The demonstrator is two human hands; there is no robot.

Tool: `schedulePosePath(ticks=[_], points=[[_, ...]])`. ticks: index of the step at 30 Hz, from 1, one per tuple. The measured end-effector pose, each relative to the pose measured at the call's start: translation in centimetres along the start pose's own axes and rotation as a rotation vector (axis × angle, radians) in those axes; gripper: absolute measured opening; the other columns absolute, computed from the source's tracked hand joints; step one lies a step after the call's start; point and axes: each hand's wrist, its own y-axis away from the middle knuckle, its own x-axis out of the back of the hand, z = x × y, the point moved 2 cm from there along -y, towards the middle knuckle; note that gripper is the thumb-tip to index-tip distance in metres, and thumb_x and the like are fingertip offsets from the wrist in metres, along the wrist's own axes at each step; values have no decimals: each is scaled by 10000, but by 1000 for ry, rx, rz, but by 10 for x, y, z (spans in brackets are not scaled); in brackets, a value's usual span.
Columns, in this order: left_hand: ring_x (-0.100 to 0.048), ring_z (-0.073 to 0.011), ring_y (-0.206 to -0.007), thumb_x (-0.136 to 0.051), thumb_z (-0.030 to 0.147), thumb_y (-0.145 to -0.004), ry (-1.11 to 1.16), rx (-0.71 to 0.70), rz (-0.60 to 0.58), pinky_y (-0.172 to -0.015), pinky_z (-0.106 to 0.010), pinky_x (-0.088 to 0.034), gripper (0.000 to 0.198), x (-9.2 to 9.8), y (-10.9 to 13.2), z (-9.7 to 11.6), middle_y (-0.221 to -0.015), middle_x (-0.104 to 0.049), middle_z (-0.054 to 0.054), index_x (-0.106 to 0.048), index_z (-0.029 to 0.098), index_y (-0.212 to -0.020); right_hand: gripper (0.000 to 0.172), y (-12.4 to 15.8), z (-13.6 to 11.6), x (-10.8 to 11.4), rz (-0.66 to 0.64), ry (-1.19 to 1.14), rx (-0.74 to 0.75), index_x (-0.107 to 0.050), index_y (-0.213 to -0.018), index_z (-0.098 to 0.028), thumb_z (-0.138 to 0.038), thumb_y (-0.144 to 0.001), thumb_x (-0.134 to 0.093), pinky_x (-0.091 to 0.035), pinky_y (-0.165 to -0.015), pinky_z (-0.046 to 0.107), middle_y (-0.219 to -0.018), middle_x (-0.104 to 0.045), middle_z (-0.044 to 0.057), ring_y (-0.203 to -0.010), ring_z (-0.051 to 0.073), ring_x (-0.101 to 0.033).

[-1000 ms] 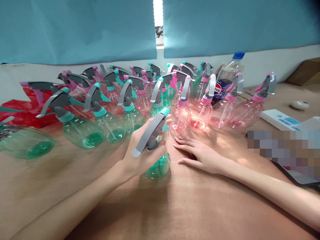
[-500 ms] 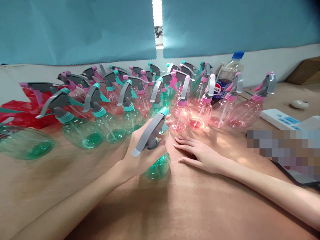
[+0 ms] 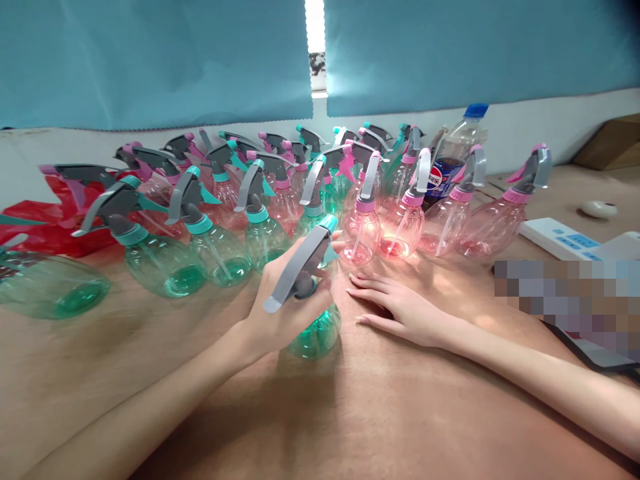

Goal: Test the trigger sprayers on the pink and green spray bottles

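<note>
Near the middle of the table (image 3: 395, 413), a green spray bottle (image 3: 315, 337) stands with its grey and teal trigger head up. My left hand (image 3: 285, 300) is wrapped round its neck, below the grey lever; part of the fingers is hidden behind the head. My right hand (image 3: 400, 307) lies flat on the table just to the right, fingers spread, touching no bottle. Behind my hands stand several green spray bottles (image 3: 220, 260) on the left and several pink spray bottles (image 3: 403, 227) on the right, with more in rows behind.
A cola bottle with a blue cap (image 3: 450, 160) stands behind the pink ones. On the right are a white power strip (image 3: 560, 239), a white mouse (image 3: 599, 209) and a pixelated flat object (image 3: 575, 300). Red plastic (image 3: 30, 220) lies at the left.
</note>
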Motion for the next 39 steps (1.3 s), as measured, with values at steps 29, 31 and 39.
schedulePosePath(ticks=[29, 31, 39], points=[[-366, -90, -393, -512, 214, -796, -20, 41, -9, -459, -283, -400, 189, 0, -1, 5, -605, -512, 61, -543, 227, -983, 509, 0, 0, 0, 10, -12, 10, -559, -1395, -211, -474, -960, -543, -398, -1113, 585, -1476, -516, 154, -1380, 338, -459], [-345, -85, -393, -509, 208, -790, -15, 47, -4, -433, -273, -342, 174, 0, -1, 5, -606, -497, 63, -522, 232, -962, 514, 0, 0, 0, 9, -9, 11, -560, -1394, -205, -477, -959, -543, -398, -1113, 585, -1475, -516, 157, -1381, 340, -457], [-470, -121, -447, -499, 193, -751, -52, 55, 27, -454, -270, -330, 126, 1, -1, 8, -526, -379, 89, -465, 244, -861, 506, 0, 0, 0, 16, -12, 6, -561, -1396, -230, -474, -953, -556, -411, -1104, 585, -1465, -532, 143, -1369, 341, -472]])
